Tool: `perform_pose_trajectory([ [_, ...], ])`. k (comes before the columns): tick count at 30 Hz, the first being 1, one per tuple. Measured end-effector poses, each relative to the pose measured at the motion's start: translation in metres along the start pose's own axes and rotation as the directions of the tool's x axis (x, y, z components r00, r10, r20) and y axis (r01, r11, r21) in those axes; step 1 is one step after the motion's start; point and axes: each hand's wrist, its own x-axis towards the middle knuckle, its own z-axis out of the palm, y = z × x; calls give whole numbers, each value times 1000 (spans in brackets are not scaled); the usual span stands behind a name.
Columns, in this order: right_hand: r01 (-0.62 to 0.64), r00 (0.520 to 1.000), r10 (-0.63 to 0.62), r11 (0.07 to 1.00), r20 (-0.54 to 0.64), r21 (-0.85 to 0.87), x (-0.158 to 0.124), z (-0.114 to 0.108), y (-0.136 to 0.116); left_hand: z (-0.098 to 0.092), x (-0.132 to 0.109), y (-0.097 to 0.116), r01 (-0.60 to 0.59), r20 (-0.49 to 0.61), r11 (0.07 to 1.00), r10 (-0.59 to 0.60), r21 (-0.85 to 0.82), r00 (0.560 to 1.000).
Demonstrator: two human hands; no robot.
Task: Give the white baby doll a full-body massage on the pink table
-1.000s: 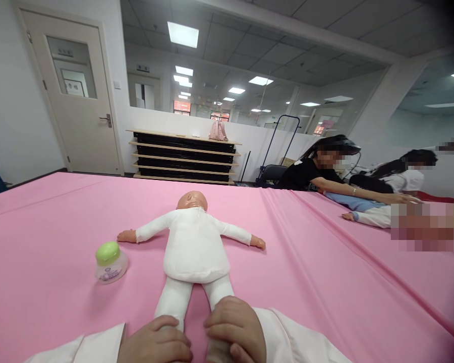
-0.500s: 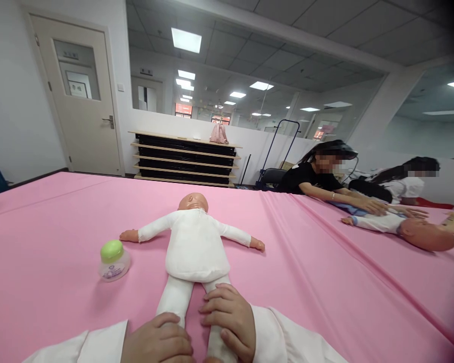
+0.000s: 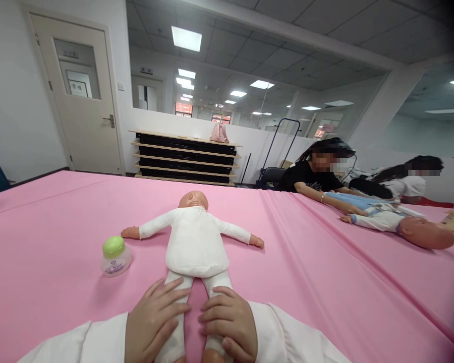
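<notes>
A baby doll [image 3: 199,244] with a white cloth body lies on its back on the pink tablecloth, arms spread and head away from me. My left hand [image 3: 153,320] rests on the leg at the left, fingers stretched out and a little apart. Around the other leg curve the fingers of my right hand [image 3: 230,322], thumb low on its side. The doll's feet show only in part at the bottom edge. Beside its left-side hand stands a small clear jar [image 3: 115,259] with a green lid.
Across the pink tablecloth [image 3: 306,282] at the right, a person in black [image 3: 306,174] has a hand on another doll [image 3: 423,233] in blue and white clothes. A second person [image 3: 412,184] sits beyond. Behind the table are a stack of boards [image 3: 185,159] and a trolley [image 3: 278,146].
My left hand has moved up along the doll's leg, its fingers straightening. My right hand stays on the other leg. The person at the right has shifted their hands over the other doll.
</notes>
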Motion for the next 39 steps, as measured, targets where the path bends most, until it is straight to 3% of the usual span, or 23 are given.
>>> perform_pose_trajectory([
  [3,45,999,-45,999,8,21,2,2,-4,8,-5,-2,147,22,988,-148,45,989],
  [6,51,999,-50,999,17,-9,1,2,-6,10,-6,-1,157,29,986,-159,60,987],
  [9,-18,1000,18,996,6,-84,-1,0,-5,9,-6,-1,137,11,988,-138,73,990],
  [12,-148,988,136,974,-78,-171,-5,1,-1,8,-7,0,103,0,992,-104,78,995],
  [16,-343,921,280,912,-270,-226,-7,5,5,4,-8,4,33,1,999,-33,23,999],
  [20,-388,892,302,892,-336,-230,-8,7,8,-5,-6,9,-109,-34,989,107,-95,994],
  [23,-340,919,278,918,-280,-203,-10,9,6,-10,-3,11,-164,-63,975,156,-149,986],
  [26,-276,958,259,948,-120,-160,-13,11,2,-12,1,10,-198,-74,968,188,-157,979],
  [28,-236,972,232,965,-46,-112,-12,12,-2,-13,4,8,-294,-80,948,285,-123,955],
  [32,-95,995,94,995,-45,-26,-6,10,-9,-15,11,7,-462,-76,886,460,-23,885],
  [36,30,997,-29,1000,66,-7,-4,5,-14,-20,17,9,-474,-56,876,470,-92,881],
  [39,96,988,-95,995,124,-3,-8,2,-14,-21,15,11,-430,-58,873,429,-228,901],
])
